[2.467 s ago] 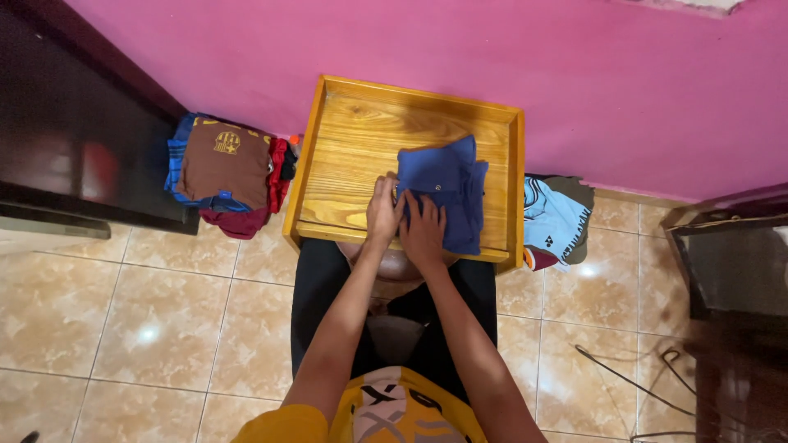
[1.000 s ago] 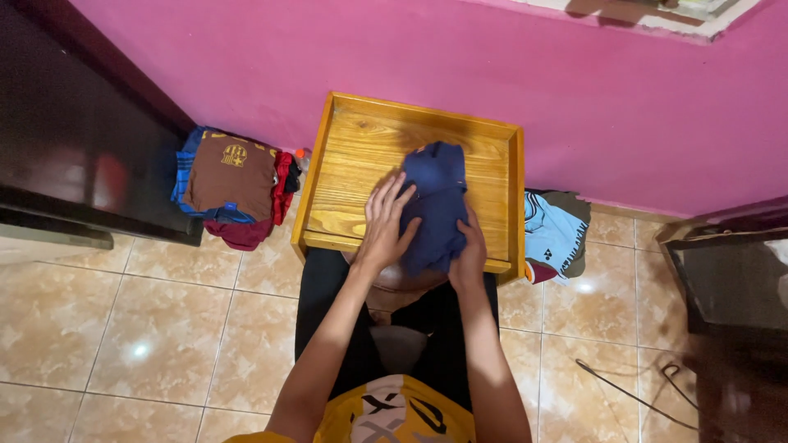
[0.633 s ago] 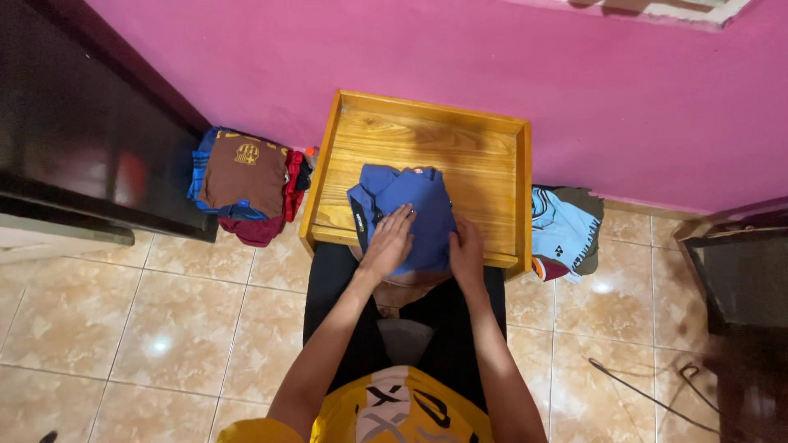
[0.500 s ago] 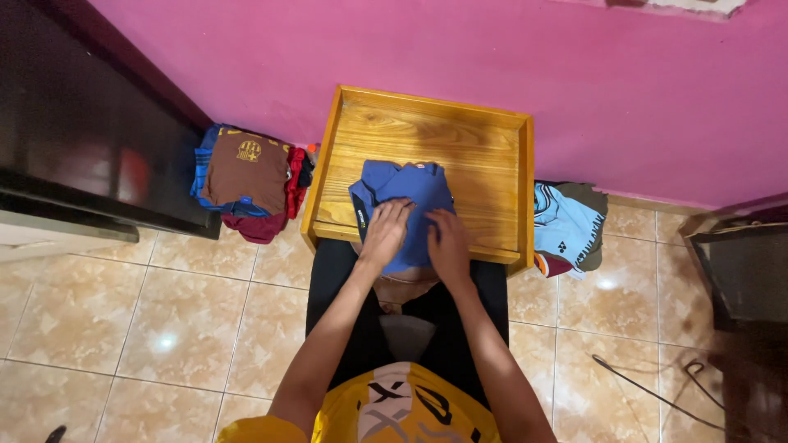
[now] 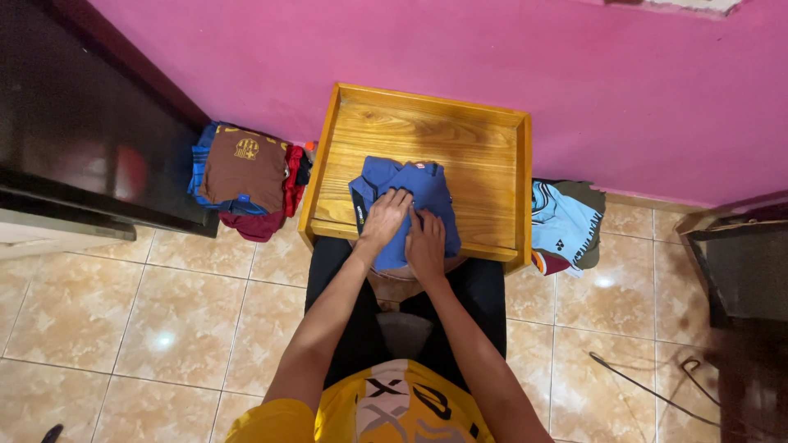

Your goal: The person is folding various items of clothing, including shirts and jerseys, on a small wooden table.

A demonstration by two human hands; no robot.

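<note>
With both hands, left hand [image 5: 384, 218] and right hand [image 5: 425, 244], flat and open on the blue shirt [image 5: 404, 205], grip closed on nothing, pressing evenly toward the edges best keeps its fold crisp on the wooden tray [image 5: 492, 156].

left arm: bare, reaching straight forward from the body
left hand [image 5: 384, 217]: palm down, fingers spread a bit, pressed flat
right arm: bare, angled inward
right hand [image 5: 425, 244]: palm down, flat, right beside the left
</note>
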